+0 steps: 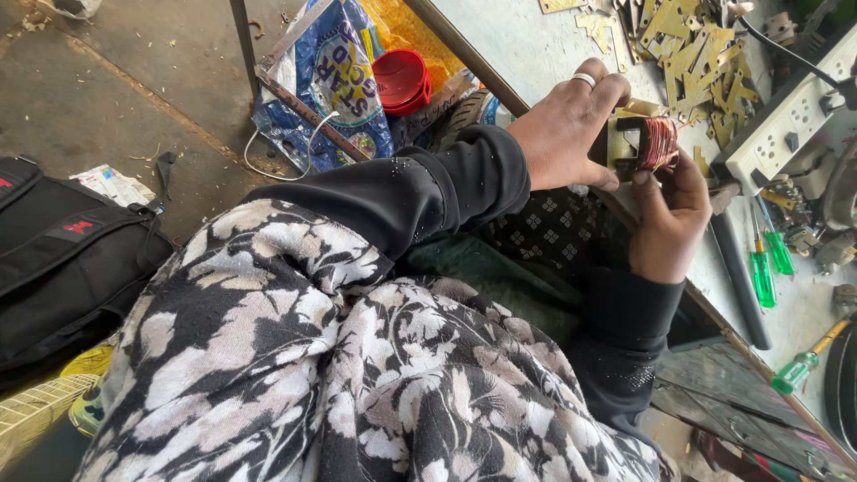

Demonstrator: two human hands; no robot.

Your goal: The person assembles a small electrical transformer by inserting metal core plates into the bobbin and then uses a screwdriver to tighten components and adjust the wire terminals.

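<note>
Both my hands hold a small transformer core [644,143] wound with copper wire, at the workbench's near edge. My left hand [571,125], a silver ring on one finger, wraps over its top and left side. My right hand [671,214] grips it from below, thumb on the metal frame. Black sleeves cover both arms. A heap of flat brass-coloured metal laminations [692,49] lies on the bench just beyond the core.
A white power strip [786,116] sits at the right of the bench, with green-handled screwdrivers [763,272] near it. A black bag [62,259] lies on the floor at left. A blue printed sack [335,80] and a red lid [402,80] lie under the bench.
</note>
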